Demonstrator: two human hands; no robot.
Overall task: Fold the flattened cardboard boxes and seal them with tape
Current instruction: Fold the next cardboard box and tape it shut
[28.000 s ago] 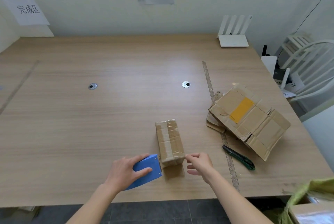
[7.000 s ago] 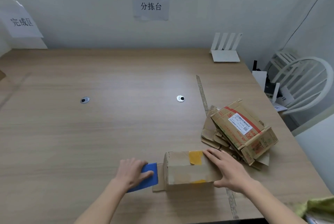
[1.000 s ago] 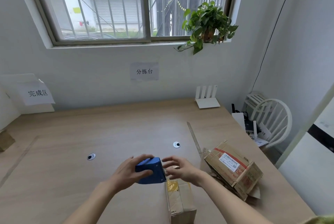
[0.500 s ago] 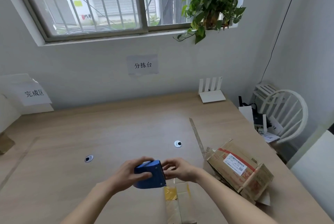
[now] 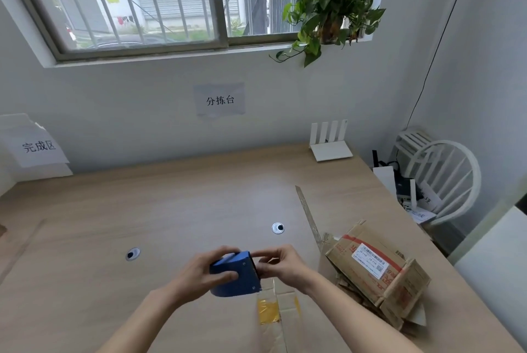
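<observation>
My left hand [image 5: 196, 273] grips a blue tape dispenser [image 5: 238, 274], held a little above the table. My right hand [image 5: 281, 265] is at the dispenser's toothed edge with its fingertips pinched together there; the tape itself is too thin to make out. Right below the hands a folded cardboard box [image 5: 281, 312] with a yellow patch on top lies on the wooden table [image 5: 171, 210], running off the bottom of the view.
A pile of flattened cardboard boxes [image 5: 379, 273], the top one with a white label and red print, lies at the table's right edge. A white router [image 5: 330, 141] stands at the back. A white chair [image 5: 445, 178] is off the table's right side.
Both hands stay together at the dispenser in front of me. The view has tipped down slightly, and the right fingertips have closed in on the dispenser's cutting edge.
</observation>
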